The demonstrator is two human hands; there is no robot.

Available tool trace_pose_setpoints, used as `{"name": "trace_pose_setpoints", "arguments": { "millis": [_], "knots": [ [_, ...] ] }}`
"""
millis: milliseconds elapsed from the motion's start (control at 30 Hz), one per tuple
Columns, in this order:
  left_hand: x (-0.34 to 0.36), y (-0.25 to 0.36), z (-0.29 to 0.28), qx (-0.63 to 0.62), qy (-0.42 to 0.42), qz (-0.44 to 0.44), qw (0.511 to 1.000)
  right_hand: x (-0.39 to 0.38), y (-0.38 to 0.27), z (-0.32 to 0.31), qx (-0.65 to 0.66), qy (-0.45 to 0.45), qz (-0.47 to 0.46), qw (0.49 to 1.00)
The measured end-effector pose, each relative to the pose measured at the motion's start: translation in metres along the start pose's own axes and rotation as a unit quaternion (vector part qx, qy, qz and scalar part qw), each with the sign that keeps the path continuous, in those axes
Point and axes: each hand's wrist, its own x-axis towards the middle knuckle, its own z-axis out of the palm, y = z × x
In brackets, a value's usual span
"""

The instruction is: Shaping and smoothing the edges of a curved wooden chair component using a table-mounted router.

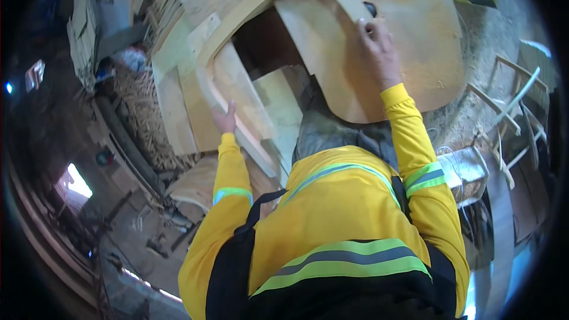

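A pale curved wooden frame (pixel 249 5) arches over flat boards and a dark opening at upper centre. My left hand (pixel 225 118) grips its straighter left side, thumb raised along the edge. My right hand (pixel 379 50) has curled fingers at the frame's right end, above a large rounded plywood panel (pixel 424 62); a small dark shape by the fingertips is too hidden to identify. Pale boards (pixel 172 101) lie beneath the left part of the frame.
Stacked offcuts (pixel 86 35) and wood shavings (pixel 139 101) are at left, beside a long dark beam (pixel 124 142). At right are thin wooden frames (pixel 498 104) and a pale metallic box-like object (pixel 465 175). A bright opening (pixel 77 181) shows at far left.
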Motion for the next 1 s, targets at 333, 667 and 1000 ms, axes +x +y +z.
{"name": "trace_pose_setpoints", "arguments": {
  "millis": [333, 667, 1000],
  "knots": [
    [-0.005, 0.027, -0.004, 0.086, -0.032, -0.056, 0.994, -0.005, 0.008, 0.001, -0.087, 0.013, -0.023, 0.996],
    [0.023, 0.018, -0.015, 0.105, -0.017, -0.055, 0.993, 0.005, -0.001, 0.005, -0.142, 0.035, -0.018, 0.989],
    [0.033, 0.013, -0.012, 0.110, -0.013, -0.058, 0.992, 0.009, -0.006, 0.003, -0.086, -0.009, 0.014, 0.996]
  ]
}}
